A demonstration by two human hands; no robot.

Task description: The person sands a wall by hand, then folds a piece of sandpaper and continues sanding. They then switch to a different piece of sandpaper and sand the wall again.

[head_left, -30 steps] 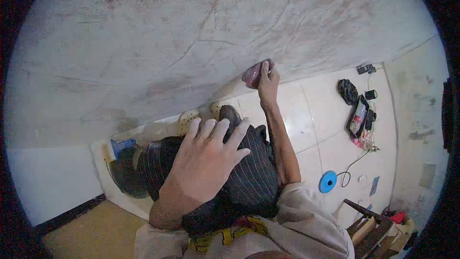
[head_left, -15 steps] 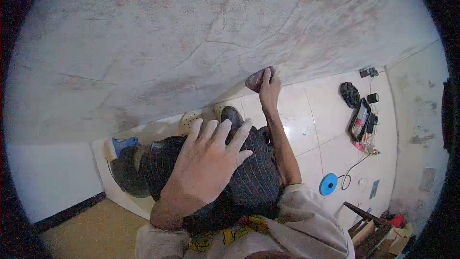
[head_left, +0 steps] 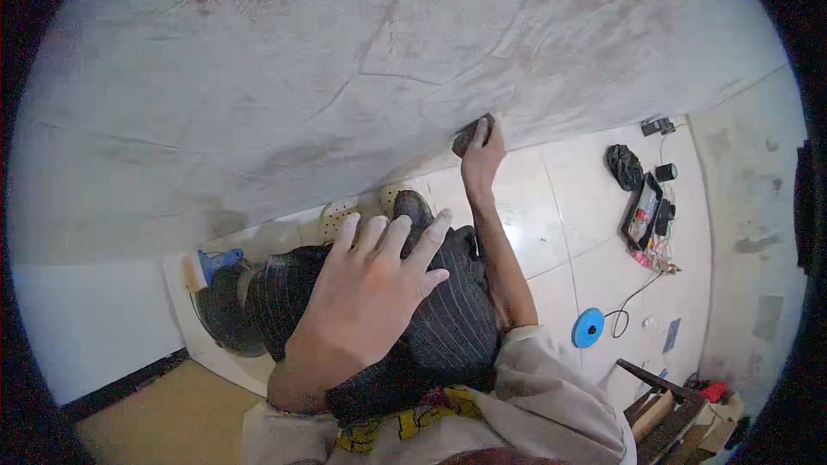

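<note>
My right hand grips a dark, flat sanding pad and presses it to the lower part of the wall, just above the floor. The wall is greyish white, with reddish patches and crack lines. My left hand hangs over my dark striped trousers, its fingers spread and whitish at the tips. Nothing is in it. Below the wall, perforated light footwear shows partly, the rest covered by my legs.
A blue-handled brush lies at the left. Across the tiled floor, on the right, are a black bag, a black tray with small items, and a blue disc beside a cord. A wooden frame stands at lower right.
My right hand has shifted slightly along the wall and tilted the sanding pad more upright. My left hand stays nearly in place, and the view has moved a little.
</note>
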